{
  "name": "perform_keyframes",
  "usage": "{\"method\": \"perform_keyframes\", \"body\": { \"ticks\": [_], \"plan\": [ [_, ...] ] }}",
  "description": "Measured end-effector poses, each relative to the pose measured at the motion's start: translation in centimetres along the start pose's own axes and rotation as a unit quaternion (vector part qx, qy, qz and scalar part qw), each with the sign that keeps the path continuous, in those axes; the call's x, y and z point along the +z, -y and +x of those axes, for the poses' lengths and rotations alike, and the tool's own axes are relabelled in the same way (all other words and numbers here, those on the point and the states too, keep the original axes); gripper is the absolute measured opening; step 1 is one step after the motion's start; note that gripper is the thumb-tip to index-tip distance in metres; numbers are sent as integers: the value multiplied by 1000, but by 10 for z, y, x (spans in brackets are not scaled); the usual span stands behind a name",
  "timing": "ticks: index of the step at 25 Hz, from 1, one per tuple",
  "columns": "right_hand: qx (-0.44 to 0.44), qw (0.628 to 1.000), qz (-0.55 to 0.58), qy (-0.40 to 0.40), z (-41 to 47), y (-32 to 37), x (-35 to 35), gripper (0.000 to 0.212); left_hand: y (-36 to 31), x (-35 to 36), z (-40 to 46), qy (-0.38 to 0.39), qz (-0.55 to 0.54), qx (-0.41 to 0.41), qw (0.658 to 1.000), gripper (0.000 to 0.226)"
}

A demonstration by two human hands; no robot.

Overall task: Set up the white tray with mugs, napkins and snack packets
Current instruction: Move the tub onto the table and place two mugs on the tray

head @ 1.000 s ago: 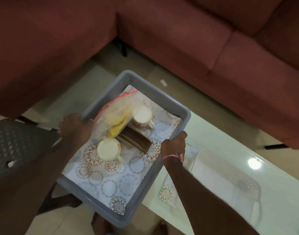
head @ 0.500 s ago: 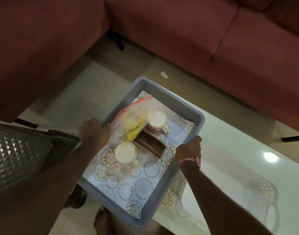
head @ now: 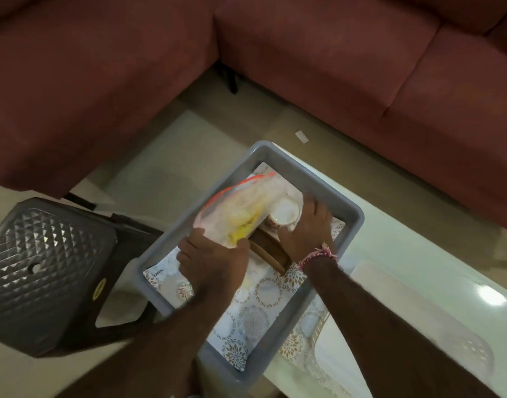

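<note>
Red sofa (head: 318,67) fills the whole top, wrapping from 9 round to 3 o'clock. Dark plastic stool (head: 45,271) sits at 8 o'clock on the floor. The glossy pale surface (head: 419,268) runs off toward 4 o'clock, and the grey tray (head: 312,173) sits on its corner, lined with a flower-print sheet (head: 263,294). Inside at the tray's 12 o'clock end there's a clear snack bag (head: 241,208) with yellow stuff in it. Left hand (head: 215,265) is clamped on the bag's near end. Right hand (head: 307,225) is curled around a white mug (head: 285,215) just beside the bag. A brown wooden holder (head: 268,248) lies between the hands.
</note>
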State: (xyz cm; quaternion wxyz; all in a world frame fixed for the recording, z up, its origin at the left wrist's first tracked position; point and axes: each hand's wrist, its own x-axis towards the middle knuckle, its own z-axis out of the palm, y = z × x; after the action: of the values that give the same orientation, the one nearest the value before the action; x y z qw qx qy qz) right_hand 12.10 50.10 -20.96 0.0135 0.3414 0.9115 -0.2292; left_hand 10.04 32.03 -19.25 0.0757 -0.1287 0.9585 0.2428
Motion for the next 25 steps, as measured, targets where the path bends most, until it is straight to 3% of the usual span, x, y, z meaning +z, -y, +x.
{"method": "perform_keyframes", "body": {
  "ticks": [3, 5, 10, 13, 17, 21, 25],
  "plan": [
    [-41, 995, 23, 86, 30, 12, 12, 97, -6, 14, -29, 90, 24, -123, 988, 137],
    [-57, 994, 16, 96, 39, 9, 22, 94, -4, 20, -27, 123, 36, -154, 980, 147],
    [-81, 993, 38, 74, 41, -4, 31, 85, 7, 31, -21, 97, -30, -145, 984, 108],
    [-73, 992, 79, 67, 36, -15, 19, 87, 16, 27, -24, 81, -76, -157, 981, 99],
    [7, 970, 243, 32, 26, -35, -23, 84, 32, 10, -32, 90, -255, -214, 939, 89],
    [72, 881, 466, 52, 8, -71, -66, 70, 50, 0, -51, 206, -426, -252, 844, 82],
    [162, 714, 678, 68, -36, -130, -103, 54, 26, -4, -89, 339, -555, -262, 713, 43]
  ]
}}
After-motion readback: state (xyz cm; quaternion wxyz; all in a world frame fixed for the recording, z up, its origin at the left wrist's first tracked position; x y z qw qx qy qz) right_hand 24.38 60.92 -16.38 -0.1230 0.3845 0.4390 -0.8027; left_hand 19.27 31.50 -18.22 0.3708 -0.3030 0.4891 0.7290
